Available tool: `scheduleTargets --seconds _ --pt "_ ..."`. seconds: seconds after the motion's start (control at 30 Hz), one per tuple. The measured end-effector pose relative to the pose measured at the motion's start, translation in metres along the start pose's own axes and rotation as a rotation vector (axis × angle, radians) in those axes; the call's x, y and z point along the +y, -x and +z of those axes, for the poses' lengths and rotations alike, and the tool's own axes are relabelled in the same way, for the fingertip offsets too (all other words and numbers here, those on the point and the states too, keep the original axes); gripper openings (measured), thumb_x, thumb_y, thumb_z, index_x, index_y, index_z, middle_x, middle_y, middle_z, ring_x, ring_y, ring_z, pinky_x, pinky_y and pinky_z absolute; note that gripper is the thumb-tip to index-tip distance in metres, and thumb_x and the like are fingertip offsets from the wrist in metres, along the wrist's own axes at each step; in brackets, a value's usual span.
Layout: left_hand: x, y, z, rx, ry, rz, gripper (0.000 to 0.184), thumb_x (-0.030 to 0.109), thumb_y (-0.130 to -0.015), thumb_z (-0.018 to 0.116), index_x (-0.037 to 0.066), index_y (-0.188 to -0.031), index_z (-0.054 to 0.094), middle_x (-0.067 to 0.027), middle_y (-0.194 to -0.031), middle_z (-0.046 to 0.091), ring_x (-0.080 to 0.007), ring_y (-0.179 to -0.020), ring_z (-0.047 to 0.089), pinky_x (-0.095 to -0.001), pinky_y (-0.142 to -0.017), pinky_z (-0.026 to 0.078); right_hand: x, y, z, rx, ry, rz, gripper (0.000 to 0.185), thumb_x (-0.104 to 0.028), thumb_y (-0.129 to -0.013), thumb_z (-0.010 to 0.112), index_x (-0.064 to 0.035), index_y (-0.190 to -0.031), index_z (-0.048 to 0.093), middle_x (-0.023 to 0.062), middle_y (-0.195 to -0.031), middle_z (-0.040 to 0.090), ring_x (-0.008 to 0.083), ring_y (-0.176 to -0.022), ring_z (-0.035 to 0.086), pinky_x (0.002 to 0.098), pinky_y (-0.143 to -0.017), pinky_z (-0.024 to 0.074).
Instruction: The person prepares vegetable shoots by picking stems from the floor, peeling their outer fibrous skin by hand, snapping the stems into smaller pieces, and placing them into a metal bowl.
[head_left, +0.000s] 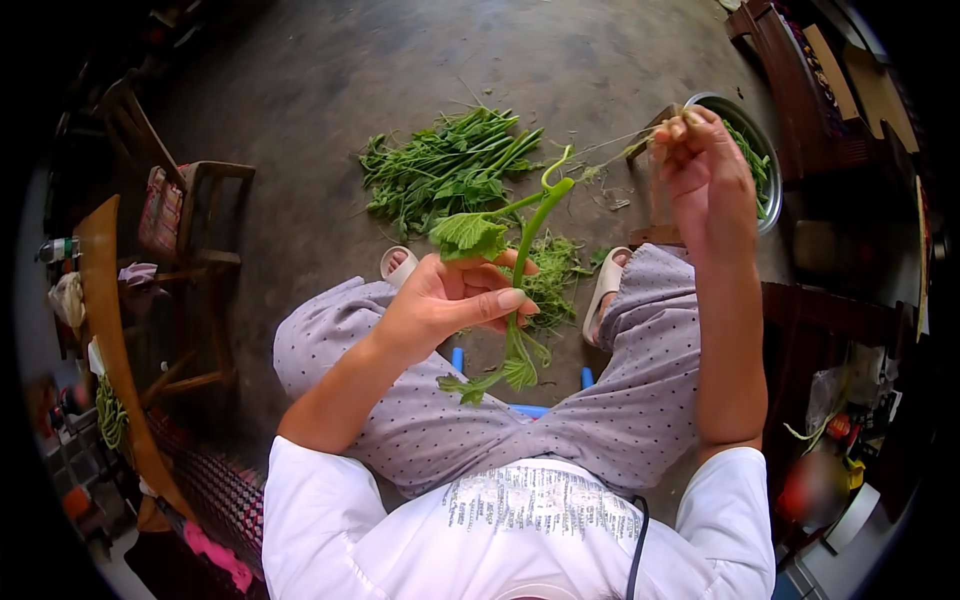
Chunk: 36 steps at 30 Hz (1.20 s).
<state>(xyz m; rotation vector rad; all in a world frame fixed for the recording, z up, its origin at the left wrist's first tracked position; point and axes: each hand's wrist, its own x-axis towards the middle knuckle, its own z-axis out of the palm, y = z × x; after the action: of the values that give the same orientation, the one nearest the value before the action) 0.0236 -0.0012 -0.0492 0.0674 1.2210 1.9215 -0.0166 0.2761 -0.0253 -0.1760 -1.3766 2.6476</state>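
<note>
My left hand [462,296] grips a leafy green vine shoot [538,222], thumb and fingers closed around its stem. Ridged leaves hang off the shoot above and below the grip, and a tendril curls at its upper end. Raised to the right, my right hand [708,170] pinches thin pale fibres [622,140] that stretch across toward the top of the stem. Beyond the shoot, a heap of green stems and leaves [440,170] lies on the floor. Between my feet is a pile of stringy green peelings [552,282], partly hidden by the shoot.
A metal basin [776,190] with greens in it stands at the right, partly behind my right hand, near a small wooden stool [658,205]. Wooden chairs [200,190] and a table edge [100,300] line the left. Dark wooden furniture [840,150] flanks the right.
</note>
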Motion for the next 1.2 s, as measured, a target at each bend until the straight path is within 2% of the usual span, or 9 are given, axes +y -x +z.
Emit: scheduleTargets --seconds 0.2,0.27,0.33,0.4,0.47,0.57,0.9,0.97,1.2 --pt "0.003 0.003 -0.003 -0.109 -0.070 0.024 0.033 0.008 -0.084 0.067 0.003 -0.115 0.057 -0.0070 -0.097 0.066 -0.0157 -0.088 0.065 -0.0255 -0.070 0.053 -0.022 -0.017 -0.021 0.308 -0.076 -0.225 0.009 -0.006 -0.090 0.051 0.0005 -0.092 0.057 0.0092 -0.085 0.061 0.0215 -0.084 0.061 0.0309 -0.084 0.0491" --pt "0.004 0.004 -0.003 -0.129 -0.092 0.035 0.032 0.008 -0.083 0.067 0.002 -0.114 0.059 -0.0060 -0.091 0.067 -0.0135 -0.087 0.065 -0.0241 -0.069 0.052 -0.026 -0.017 -0.024 0.154 -0.019 -0.111 0.011 -0.007 -0.090 0.052 0.0020 -0.094 0.057 0.0096 -0.082 0.061 0.0215 -0.082 0.061 0.0317 -0.084 0.0495" --pt "0.002 0.004 0.000 0.000 -0.330 0.138 0.029 0.008 -0.082 0.068 0.001 -0.110 0.061 -0.0046 -0.082 0.067 -0.0099 -0.081 0.064 -0.0234 -0.067 0.051 -0.021 -0.001 0.002 0.012 0.072 -0.072 0.012 -0.008 -0.089 0.056 0.0009 -0.097 0.058 0.0076 -0.079 0.060 0.0179 -0.079 0.060 0.0290 -0.079 0.0498" --pt "0.001 0.005 0.002 0.077 -0.410 0.177 0.029 0.008 -0.082 0.068 0.000 -0.109 0.062 -0.0052 -0.081 0.068 -0.0093 -0.078 0.064 -0.0232 -0.066 0.051 -0.012 0.015 0.023 -0.362 0.539 -0.051 0.019 -0.007 -0.086 0.061 0.0021 -0.103 0.059 0.0029 -0.078 0.054 0.0134 -0.075 0.055 0.0229 -0.072 0.0426" --pt "0.002 0.006 0.004 0.156 -0.486 0.209 0.028 0.007 -0.082 0.068 0.000 -0.108 0.062 -0.0057 -0.079 0.068 -0.0087 -0.075 0.064 -0.0230 -0.066 0.051 -0.006 0.026 0.037 -0.589 0.894 -0.258 0.023 -0.006 -0.080 0.068 -0.0023 -0.102 0.063 0.0015 -0.078 0.049 0.0123 -0.070 0.050 0.0227 -0.065 0.0395" --pt "0.003 0.006 0.007 0.186 -0.590 0.234 0.026 0.006 -0.081 0.067 -0.001 -0.106 0.063 -0.0081 -0.079 0.068 -0.0102 -0.071 0.065 -0.0240 -0.063 0.053 -0.003 0.032 0.047 -0.693 1.198 -0.335 0.024 -0.004 -0.075 0.071 -0.0085 -0.098 0.066 0.0051 -0.081 0.051 0.0158 -0.071 0.052 0.0277 -0.061 0.0444" --pt "0.002 0.008 0.007 0.173 -0.837 0.397 0.023 0.004 -0.080 0.066 0.001 -0.103 0.065 -0.0122 -0.078 0.068 -0.0192 -0.068 0.068 -0.0277 -0.058 0.054 0.007 0.031 0.046 -0.704 1.163 -0.326 0.015 0.002 -0.073 0.068 -0.0047 -0.085 0.062 0.0098 -0.085 0.049 0.0242 -0.074 0.056 0.0340 -0.062 0.0469" --pt "0.003 0.009 0.008 0.168 -0.876 0.390 0.023 0.004 -0.080 0.066 0.001 -0.103 0.065 -0.0118 -0.078 0.068 -0.0195 -0.067 0.068 -0.0275 -0.058 0.053 0.006 0.030 0.045 -0.694 1.172 -0.303 0.014 0.008 -0.073 0.063 -0.0015 -0.083 0.059 0.0072 -0.084 0.049 0.0186 -0.074 0.053 0.0283 -0.064 0.0459" --pt "0.001 0.006 0.004 0.092 -0.798 0.371 0.021 0.002 -0.081 0.065 -0.001 -0.102 0.064 -0.0124 -0.082 0.068 -0.0172 -0.070 0.068 -0.0278 -0.061 0.054 0.007 0.025 0.036 -0.537 1.205 -0.376 0.009 0.007 -0.082 0.056 0.0010 -0.088 0.053 0.0055 -0.083 0.049 0.0150 -0.075 0.051 0.0236 -0.067 0.0423"
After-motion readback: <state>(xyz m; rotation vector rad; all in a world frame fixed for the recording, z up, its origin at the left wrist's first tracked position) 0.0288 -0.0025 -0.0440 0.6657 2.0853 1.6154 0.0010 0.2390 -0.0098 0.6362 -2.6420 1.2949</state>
